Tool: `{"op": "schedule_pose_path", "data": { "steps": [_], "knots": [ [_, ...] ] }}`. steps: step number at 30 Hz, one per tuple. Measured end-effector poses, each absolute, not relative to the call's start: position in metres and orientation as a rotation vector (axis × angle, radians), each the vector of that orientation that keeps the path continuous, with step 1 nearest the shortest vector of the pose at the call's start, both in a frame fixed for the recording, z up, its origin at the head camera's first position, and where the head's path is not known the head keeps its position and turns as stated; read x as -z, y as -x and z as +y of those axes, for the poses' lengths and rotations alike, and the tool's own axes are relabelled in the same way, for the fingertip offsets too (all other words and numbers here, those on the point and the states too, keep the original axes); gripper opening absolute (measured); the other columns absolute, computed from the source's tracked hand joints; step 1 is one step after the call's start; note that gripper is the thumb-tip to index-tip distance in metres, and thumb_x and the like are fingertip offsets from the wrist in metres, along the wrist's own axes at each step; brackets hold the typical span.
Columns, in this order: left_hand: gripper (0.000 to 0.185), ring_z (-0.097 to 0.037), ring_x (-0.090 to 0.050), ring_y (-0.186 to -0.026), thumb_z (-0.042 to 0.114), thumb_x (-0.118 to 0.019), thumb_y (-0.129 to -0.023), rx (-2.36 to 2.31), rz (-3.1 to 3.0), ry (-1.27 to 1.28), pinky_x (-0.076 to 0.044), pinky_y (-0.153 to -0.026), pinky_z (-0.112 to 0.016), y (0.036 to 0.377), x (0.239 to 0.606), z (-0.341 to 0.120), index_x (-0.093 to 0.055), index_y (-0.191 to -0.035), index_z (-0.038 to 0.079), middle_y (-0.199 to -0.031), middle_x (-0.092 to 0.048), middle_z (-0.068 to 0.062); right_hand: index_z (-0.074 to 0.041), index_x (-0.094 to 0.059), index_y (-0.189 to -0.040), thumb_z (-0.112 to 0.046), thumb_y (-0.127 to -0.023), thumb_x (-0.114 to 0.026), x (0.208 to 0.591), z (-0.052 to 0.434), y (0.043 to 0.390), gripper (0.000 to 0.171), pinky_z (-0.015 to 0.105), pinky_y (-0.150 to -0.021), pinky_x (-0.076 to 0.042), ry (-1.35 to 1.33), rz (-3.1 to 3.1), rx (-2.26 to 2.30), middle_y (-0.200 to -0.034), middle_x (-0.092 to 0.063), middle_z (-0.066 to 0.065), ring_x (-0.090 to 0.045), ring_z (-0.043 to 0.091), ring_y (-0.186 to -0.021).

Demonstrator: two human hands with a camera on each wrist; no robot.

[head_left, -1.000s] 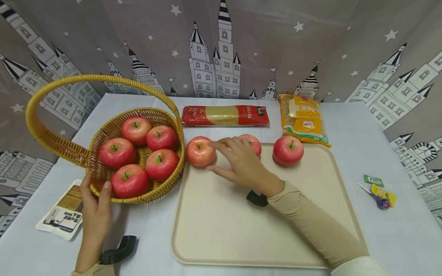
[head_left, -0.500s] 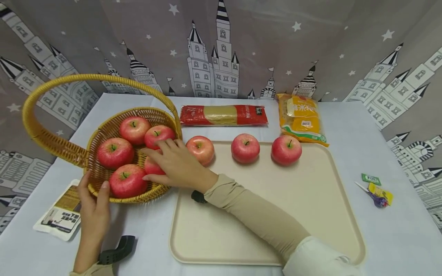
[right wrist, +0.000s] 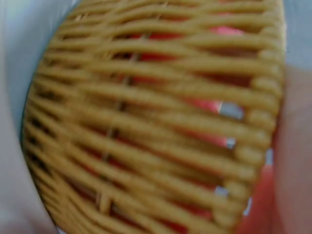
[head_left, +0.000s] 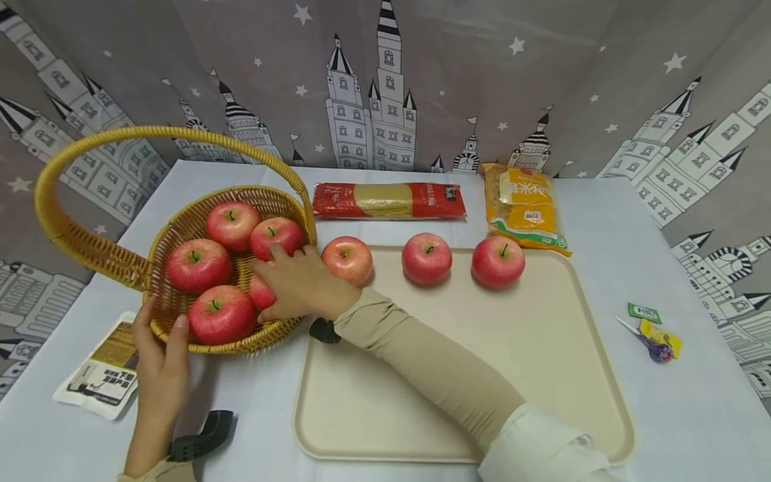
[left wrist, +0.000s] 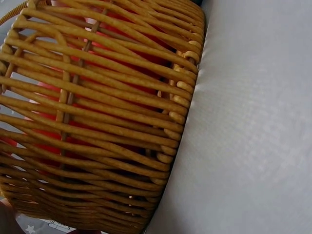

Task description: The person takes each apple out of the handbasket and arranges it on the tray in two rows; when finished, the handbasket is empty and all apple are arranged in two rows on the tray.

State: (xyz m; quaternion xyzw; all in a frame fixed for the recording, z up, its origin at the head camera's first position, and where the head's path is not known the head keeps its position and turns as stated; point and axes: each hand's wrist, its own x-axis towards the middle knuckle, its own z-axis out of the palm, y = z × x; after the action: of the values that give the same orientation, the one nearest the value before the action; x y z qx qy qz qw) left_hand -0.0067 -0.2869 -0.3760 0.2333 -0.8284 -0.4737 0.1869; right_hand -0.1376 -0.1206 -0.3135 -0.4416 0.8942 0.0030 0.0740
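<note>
My right hand (head_left: 304, 284) reaches into the wicker basket (head_left: 181, 231), with the fingers curled over the top of one red apple (head_left: 260, 292). Most of that apple is hidden under the palm, so only a red sliver shows to the left of my knuckles. I judge the hand to be cupping it, though I cannot tell whether the fingertips have closed on its far side.

My left hand (head_left: 158, 361) holds the near rim of the basket, thumb over the edge and fingers beneath, and so steadies it. In the left wrist view, the weave (left wrist: 97, 122) fills the frame and red shows through the gaps.

The apple looks round, smooth and glossy, so I expect it to be firm but a little slippery. I cannot tell its weight from here. A wide grasp from above, with the fingers spread round its widest part, should hold better than a pinch at the stem.

Four other apples crowd around my grip: two beyond the fingertips (head_left: 229, 224) (head_left: 278, 236), one to the left (head_left: 198, 265), and one nearer me (head_left: 219, 313). They leave little room for fingers. Just to the right of my wrist, three more apples stand in a row (head_left: 347, 260) (head_left: 426, 258) (head_left: 497, 261) at the far edge of a beige tray (head_left: 470, 375).
</note>
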Motion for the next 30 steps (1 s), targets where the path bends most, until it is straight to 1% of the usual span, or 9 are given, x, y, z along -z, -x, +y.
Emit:
{"op": "schedule_pose_path", "data": {
  "steps": [4,8,10,15,16,19,24,27,30],
  "knots": [
    [0.055,-0.022,-0.009,-0.141,0.029,-0.037,-0.094,1.336,-2.338,-0.654,-0.005,-0.114,-0.048,0.007,0.375,-0.288,-0.013,-0.144,0.027,-0.152,-0.011,-0.004,-0.032,-0.036,-0.136,-0.054,-0.077,-0.059,0.315,-0.119,0.14,0.067,0.036,-0.09,-0.035,1.324,2.703,0.088,-0.13,-0.042,-0.002,-0.053,0.021,-0.099],
    [0.055,-0.022,-0.01,-0.141,0.03,-0.037,-0.094,1.331,-2.347,-0.685,-0.006,-0.113,-0.049,0.006,0.374,-0.288,-0.012,-0.143,0.029,-0.152,-0.012,-0.004,-0.033,-0.042,-0.132,-0.051,-0.077,-0.058,0.319,-0.114,0.139,0.061,0.034,-0.09,-0.036,1.384,2.741,0.238,-0.129,-0.045,-0.004,-0.052,0.018,-0.098],
    [0.055,-0.022,-0.01,-0.141,0.03,-0.037,-0.094,1.329,-2.346,-0.688,-0.006,-0.113,-0.048,0.006,0.373,-0.288,-0.012,-0.143,0.029,-0.152,-0.012,-0.003,-0.034,-0.044,-0.131,-0.051,-0.077,-0.056,0.321,-0.11,0.138,0.058,0.034,-0.09,-0.036,1.44,2.768,0.304,-0.132,-0.044,-0.004,-0.051,0.018,-0.1],
    [0.055,-0.022,-0.01,-0.141,0.029,-0.038,-0.094,1.328,-2.338,-0.66,-0.005,-0.114,-0.047,0.006,0.372,-0.289,-0.013,-0.143,0.027,-0.152,-0.012,-0.004,-0.037,-0.043,-0.132,-0.053,-0.08,-0.052,0.321,-0.094,0.136,0.055,0.031,-0.094,-0.035,1.545,2.827,0.486,-0.142,-0.036,-0.006,-0.047,0.016,-0.109],
    [0.055,-0.022,-0.01,-0.141,0.029,-0.038,-0.094,1.329,-2.337,-0.656,-0.005,-0.114,-0.047,0.006,0.372,-0.289,-0.013,-0.144,0.027,-0.152,-0.012,-0.005,-0.038,-0.043,-0.132,-0.053,-0.08,-0.052,0.32,-0.09,0.136,0.055,0.031,-0.094,-0.035,1.562,2.829,0.534,-0.143,-0.034,-0.006,-0.046,0.016,-0.111],
    [0.056,-0.023,-0.011,-0.14,0.029,-0.038,-0.094,1.332,-2.336,-0.654,-0.006,-0.114,-0.047,0.007,0.372,-0.289,-0.014,-0.144,0.026,-0.152,-0.013,-0.005,-0.037,-0.046,-0.13,-0.052,-0.079,-0.055,0.314,-0.077,0.134,0.054,0.029,-0.094,-0.036,1.622,2.834,0.683,-0.142,-0.037,-0.007,-0.046,0.015,-0.11],
    [0.056,-0.024,-0.012,-0.14,0.03,-0.038,-0.094,1.333,-2.345,-0.664,-0.007,-0.114,-0.048,0.006,0.373,-0.288,-0.013,-0.144,0.027,-0.152,-0.013,-0.005,-0.034,-0.052,-0.125,-0.05,-0.076,-0.059,0.306,-0.048,0.131,0.052,0.027,-0.09,-0.039,1.698,2.808,0.842,-0.135,-0.046,-0.004,-0.048,0.015,-0.106],
    [0.056,-0.025,-0.012,-0.14,0.03,-0.038,-0.094,1.333,-2.349,-0.666,-0.007,-0.113,-0.049,0.005,0.373,-0.287,-0.013,-0.144,0.026,-0.152,-0.013,-0.006,-0.033,-0.054,-0.124,-0.048,-0.074,-0.062,0.308,-0.019,0.132,0.053,0.03,-0.09,-0.04,1.675,2.803,0.889,-0.131,-0.048,-0.003,-0.049,0.014,-0.107],
    [0.056,-0.027,-0.013,-0.14,0.03,-0.038,-0.094,1.331,-2.343,-0.672,-0.008,-0.113,-0.05,0.005,0.374,-0.287,-0.013,-0.144,0.026,-0.152,-0.013,-0.006,-0.031,-0.055,-0.122,-0.046,-0.072,-0.066,0.31,0.017,0.137,0.053,0.035,-0.092,-0.04,1.607,2.836,0.93,-0.129,-0.05,-0.001,-0.049,0.015,-0.111]
  ]
}}
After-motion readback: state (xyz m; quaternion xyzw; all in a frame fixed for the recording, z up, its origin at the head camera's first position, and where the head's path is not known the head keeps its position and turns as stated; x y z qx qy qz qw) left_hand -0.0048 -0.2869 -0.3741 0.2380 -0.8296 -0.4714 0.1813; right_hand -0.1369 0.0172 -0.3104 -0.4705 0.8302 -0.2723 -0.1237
